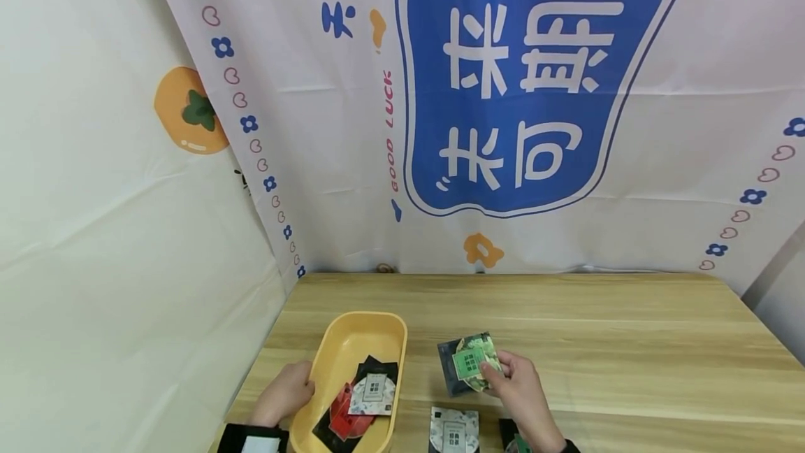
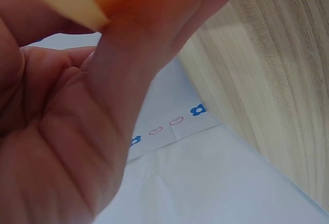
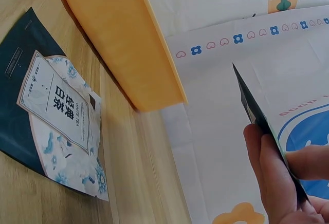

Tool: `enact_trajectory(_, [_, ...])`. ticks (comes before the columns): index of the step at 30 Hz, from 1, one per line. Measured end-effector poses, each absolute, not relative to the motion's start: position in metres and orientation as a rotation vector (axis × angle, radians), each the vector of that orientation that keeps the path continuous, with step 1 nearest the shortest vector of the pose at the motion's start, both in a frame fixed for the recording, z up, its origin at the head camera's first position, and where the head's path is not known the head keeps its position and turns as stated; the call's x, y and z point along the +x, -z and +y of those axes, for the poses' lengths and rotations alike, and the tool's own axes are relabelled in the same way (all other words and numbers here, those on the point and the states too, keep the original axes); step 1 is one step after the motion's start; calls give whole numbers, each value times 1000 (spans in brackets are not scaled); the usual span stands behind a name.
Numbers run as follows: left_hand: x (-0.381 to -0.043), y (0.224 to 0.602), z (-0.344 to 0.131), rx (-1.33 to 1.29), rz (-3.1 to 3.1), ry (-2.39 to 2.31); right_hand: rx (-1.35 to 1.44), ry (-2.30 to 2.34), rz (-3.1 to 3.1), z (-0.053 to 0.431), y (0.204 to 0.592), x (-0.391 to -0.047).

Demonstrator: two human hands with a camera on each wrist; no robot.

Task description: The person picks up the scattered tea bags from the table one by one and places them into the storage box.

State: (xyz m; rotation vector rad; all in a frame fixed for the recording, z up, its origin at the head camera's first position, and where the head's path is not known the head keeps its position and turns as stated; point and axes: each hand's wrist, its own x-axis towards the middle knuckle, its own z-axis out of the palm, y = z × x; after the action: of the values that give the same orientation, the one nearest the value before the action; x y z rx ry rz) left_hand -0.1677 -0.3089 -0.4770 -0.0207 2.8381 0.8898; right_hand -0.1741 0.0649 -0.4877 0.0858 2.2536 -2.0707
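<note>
My left hand (image 1: 286,391) grips the left rim of a yellow plastic bin (image 1: 325,354), fingers curled over its edge. Inside the bin lie a black-and-white tea packet (image 1: 375,389) and a red one (image 1: 347,416), partly overlapping. My right hand (image 1: 520,384) pinches a dark packet with a green label (image 1: 468,363) between thumb and fingers, to the right of the bin. In the right wrist view this packet (image 3: 257,113) is seen edge-on, raised above the table. Below it, a white tea packet with blue flowers (image 3: 61,111) lies flat on the table.
Another dark packet with green (image 1: 512,435) lies under my right wrist, mostly hidden. The wooden table (image 1: 629,341) reaches back to a printed cloth (image 1: 352,222) hung behind it. A pale cloth wall (image 1: 126,285) stands along the left side.
</note>
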Motion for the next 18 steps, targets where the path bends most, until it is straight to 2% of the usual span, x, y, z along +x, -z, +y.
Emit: enact_trajectory(18, [-168,477,-308,-64,2819,-926,18,2045,2240,56,486,-177])
